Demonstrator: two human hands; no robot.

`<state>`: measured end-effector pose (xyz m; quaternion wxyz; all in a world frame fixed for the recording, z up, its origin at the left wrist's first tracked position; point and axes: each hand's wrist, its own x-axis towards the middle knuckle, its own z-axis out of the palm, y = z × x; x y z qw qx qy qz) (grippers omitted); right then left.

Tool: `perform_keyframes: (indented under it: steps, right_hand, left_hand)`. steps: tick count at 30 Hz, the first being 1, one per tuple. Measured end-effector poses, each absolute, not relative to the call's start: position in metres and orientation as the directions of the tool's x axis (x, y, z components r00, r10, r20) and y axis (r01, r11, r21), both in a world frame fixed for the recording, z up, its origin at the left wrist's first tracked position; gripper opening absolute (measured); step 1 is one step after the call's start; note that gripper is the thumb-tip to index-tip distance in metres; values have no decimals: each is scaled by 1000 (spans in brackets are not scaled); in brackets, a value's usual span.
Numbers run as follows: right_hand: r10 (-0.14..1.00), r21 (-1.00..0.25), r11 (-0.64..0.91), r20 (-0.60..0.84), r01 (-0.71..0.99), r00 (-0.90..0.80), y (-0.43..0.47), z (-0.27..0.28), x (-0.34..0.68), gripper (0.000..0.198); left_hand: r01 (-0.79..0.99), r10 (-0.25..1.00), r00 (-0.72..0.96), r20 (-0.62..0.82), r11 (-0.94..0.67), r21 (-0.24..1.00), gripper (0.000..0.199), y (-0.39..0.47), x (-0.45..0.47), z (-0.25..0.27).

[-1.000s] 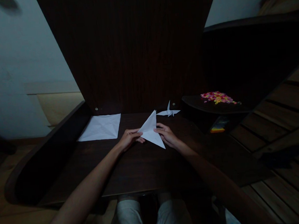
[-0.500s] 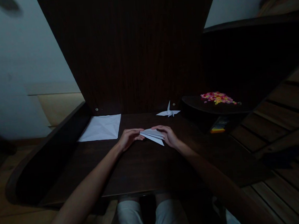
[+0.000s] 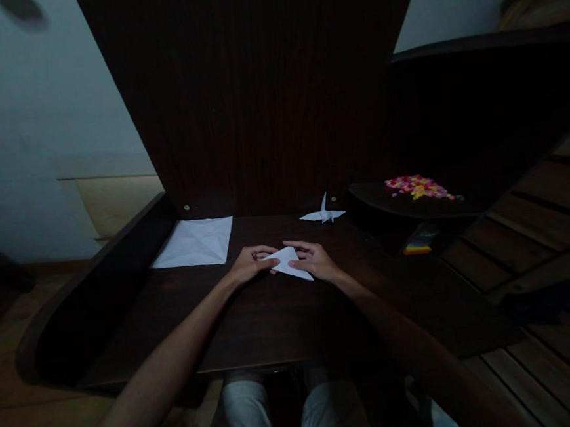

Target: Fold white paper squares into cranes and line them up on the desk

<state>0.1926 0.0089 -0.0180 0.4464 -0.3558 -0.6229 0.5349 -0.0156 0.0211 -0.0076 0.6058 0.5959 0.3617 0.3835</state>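
Observation:
Between both hands is a piece of folded white paper [image 3: 289, 260], roughly kite-shaped, held just over the dark desk [image 3: 269, 326]. My left hand [image 3: 250, 263] pinches its left corner, thumb on top and fingers behind. My right hand [image 3: 316, 261] grips the right side with the thumb lying on the face; part of those fingers is hidden behind the paper. Farther back, a finished white paper crane [image 3: 323, 215] rests against the back panel. To the left lies a creased, flat white paper sheet [image 3: 196, 242].
A small raised shelf [image 3: 363, 197] at the right carries a heap of small pink, red and yellow pieces [image 3: 421, 187]. Beneath it sits a small item with a yellow edge [image 3: 417, 249]. A dark side panel [image 3: 98, 290] borders the desk on the left.
The folded paper has turned so its broad face shows instead of its spread layered edges. Both thumbs now press on that face. The view has shifted very slightly.

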Motion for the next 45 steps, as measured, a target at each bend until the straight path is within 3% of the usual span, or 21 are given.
perform_keyframes:
  steps: [3,6,8,11,14,19,28,33,38,45]
  right_hand:
    - [920,-934,330,285,140,-269,6,-13,193,49]
    - [865,-773,501,458,390,-205,2,-9,194,37]
    - [823,-663,562,507,495,-255,1,-9,193,37]
    - [780,-532,623,473,573,-409,3,-15,189,38]
    - [762,-440,647,368,622,-532,6,-22,186,40]
    - [761,-359,639,173,680,-625,5,-23,190,47]
    - [777,-319,602,26,732,-629,8,-25,197,54]
    - [798,-322,573,7,754,-603,7,-25,195,55]
    - [857,-289,502,38,815,-515,4,-27,192,58]
    - [880,-224,475,91,851,-467,2,-26,187,61]
  left_hand:
    - [6,906,417,69,-78,997,48,23,-15,-11]
    - [82,913,365,185,-229,970,55,23,-16,-11]
    - [183,879,367,305,-390,903,47,21,-17,-9]
    - [320,779,463,423,-592,740,30,19,-17,-7]
    - [412,707,575,411,-685,601,27,19,-17,-9]
    - [531,688,647,329,-716,453,31,25,-24,-17]
    - [522,629,745,220,-756,395,43,28,-38,-17]
    - [513,597,772,218,-788,340,68,25,-41,-14]
    - [535,595,741,310,-803,262,58,26,-37,-16]
    - [595,628,727,278,-778,201,50,4,-6,-24]
